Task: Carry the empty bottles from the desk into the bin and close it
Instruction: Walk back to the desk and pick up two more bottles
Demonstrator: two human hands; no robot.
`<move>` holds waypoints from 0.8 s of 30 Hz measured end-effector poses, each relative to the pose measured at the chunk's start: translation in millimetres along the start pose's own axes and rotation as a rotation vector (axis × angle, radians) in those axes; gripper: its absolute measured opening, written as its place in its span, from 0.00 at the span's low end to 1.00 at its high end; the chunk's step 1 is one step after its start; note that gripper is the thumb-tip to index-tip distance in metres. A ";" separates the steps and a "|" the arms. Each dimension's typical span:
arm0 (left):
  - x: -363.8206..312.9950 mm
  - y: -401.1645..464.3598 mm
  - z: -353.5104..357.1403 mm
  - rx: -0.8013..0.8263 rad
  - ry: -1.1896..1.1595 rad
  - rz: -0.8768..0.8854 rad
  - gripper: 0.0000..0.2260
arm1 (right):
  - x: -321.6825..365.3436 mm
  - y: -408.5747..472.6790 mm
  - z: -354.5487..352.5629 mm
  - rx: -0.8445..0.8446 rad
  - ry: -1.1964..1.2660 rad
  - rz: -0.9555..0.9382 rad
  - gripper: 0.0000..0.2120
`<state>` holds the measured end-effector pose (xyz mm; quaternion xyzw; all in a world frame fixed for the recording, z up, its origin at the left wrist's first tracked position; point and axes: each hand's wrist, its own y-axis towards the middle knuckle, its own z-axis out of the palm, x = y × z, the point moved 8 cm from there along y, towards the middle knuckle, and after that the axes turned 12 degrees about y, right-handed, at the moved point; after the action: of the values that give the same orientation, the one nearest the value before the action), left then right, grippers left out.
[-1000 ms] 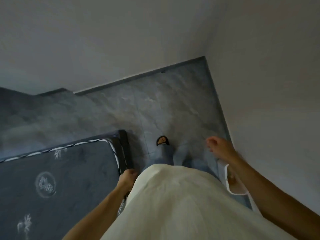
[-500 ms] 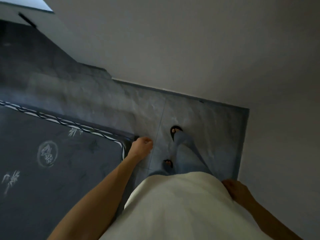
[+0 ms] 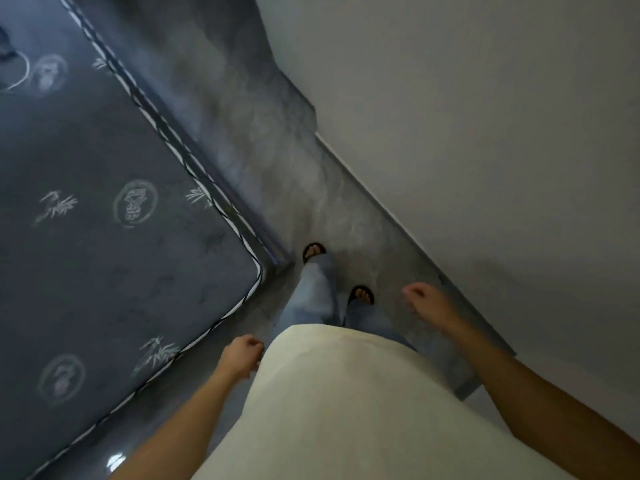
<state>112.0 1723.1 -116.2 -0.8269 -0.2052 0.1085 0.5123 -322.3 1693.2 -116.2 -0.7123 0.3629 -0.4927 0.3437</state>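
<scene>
Person stands on a grey tiled floor (image 3: 242,133) in a narrow passage, dark patterned mattress (image 3: 104,209) on the left, pale wall (image 3: 467,116) on the right. Left hand (image 3: 240,353) hangs beside the cream shirt (image 3: 346,403), fingers loosely curled, grasping nothing. Right hand (image 3: 424,299) hangs near the wall, fingers half-curled, also empty. Bottles, desk and bin lie outside the view, so neither hand is near them. Forearms cut off at the near edge; sandalled feet (image 3: 314,251) partly hidden by jeans.

Left hand (image 3: 242,355), right hand (image 3: 424,299) empty – mattress (image 3: 104,220) beside legs.
</scene>
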 end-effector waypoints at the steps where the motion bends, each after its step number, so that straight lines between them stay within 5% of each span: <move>1: 6.7 1.8 0.7 0.022 -0.028 -0.038 0.07 | 25.8 14.3 -0.3 0.006 -0.025 -0.027 0.11; 8: -3.3 34.4 -54.3 0.060 -0.238 -0.133 0.07 | 170.9 80.8 9.6 0.064 -0.248 -0.112 0.11; 15: -75.8 95.7 -195.8 -0.064 -0.590 -0.067 0.07 | 240.5 117.3 5.0 0.027 -0.398 -0.092 0.09; 24: -168.3 179.4 -386.5 -0.165 -0.566 0.124 0.07 | 341.3 182.8 -5.7 0.061 -0.447 0.010 0.10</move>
<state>153.4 1266.9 -106.7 -0.8136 -0.2970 0.3486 0.3581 -274.6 1309.0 -115.0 -0.7912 0.2663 -0.3316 0.4394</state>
